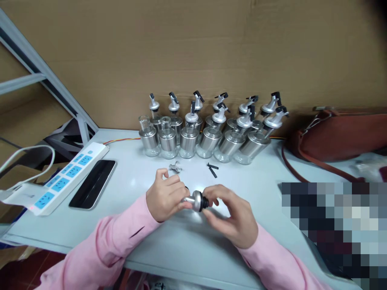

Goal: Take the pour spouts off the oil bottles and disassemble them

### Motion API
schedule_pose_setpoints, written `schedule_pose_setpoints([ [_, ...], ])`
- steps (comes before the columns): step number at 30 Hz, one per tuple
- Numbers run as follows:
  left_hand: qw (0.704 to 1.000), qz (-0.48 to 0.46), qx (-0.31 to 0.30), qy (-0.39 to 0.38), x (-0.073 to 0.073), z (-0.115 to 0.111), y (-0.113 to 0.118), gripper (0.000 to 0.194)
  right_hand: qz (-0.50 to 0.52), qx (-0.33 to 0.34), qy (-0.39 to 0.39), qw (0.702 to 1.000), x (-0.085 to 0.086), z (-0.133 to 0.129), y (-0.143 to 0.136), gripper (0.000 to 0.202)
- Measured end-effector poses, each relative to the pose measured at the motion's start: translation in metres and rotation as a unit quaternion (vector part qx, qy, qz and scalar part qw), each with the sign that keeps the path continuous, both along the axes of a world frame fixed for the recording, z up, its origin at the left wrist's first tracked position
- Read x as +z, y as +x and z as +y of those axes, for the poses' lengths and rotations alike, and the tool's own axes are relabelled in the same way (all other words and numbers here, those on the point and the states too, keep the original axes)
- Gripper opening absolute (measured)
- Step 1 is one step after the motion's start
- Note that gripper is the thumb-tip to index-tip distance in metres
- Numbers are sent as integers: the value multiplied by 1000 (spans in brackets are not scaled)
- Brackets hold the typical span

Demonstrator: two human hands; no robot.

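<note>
We see two front-left bottles (167, 141) lacking pourers, the other bottles (208, 141) fitted, and our left fingers (177, 195) and right fingers (223, 193) gripping a pourer (197, 200) above the table (128, 169).

Phone (92, 184) beside power strip (70, 177); brown bag (347, 139).

Brown backdrop (151, 52) — pale table (130, 173)
</note>
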State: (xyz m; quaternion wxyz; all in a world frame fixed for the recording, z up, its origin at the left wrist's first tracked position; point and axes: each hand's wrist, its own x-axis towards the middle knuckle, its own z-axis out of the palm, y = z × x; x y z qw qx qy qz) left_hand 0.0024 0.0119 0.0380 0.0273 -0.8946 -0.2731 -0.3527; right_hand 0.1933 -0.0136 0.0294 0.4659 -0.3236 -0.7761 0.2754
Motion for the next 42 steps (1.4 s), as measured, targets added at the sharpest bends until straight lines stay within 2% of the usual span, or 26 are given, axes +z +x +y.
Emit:
schedule_pose_setpoints([
  [2,996,12,17,89,-4,1,3,46,68,34,-177,981,-1,2,0,22],
  [5,988,3,10,151,-9,2,5,39,91,124,-360,920,0,3,-3,41],
  [8,985,-10,2,171,-12,3,4,38,112,162,-459,867,1,3,-5,42],
  [11,986,9,13,166,-10,6,1,38,158,151,-497,840,1,3,-7,41],
  [14,987,35,13,158,-7,8,-2,40,203,119,-478,846,2,1,-9,38],
  [17,985,39,3,168,-3,6,-3,40,209,100,-430,873,5,-4,-9,34],
  [21,982,34,1,185,0,-1,-4,41,144,81,-361,918,9,-11,-9,26],
  [25,981,40,-4,188,1,-4,-5,42,105,68,-297,947,9,-12,-7,21],
  [29,986,55,-15,158,-2,-3,-4,42,45,64,-217,973,7,-9,-2,13],
  [33,991,58,-32,116,-6,-3,-3,42,7,66,-160,985,7,-6,2,6],
  [38,992,55,-46,99,-5,-2,-5,38,-14,74,-99,992,9,-4,2,3],
  [42,998,14,-48,26,-9,1,-3,35,11,81,-31,996,7,2,2,9],
])
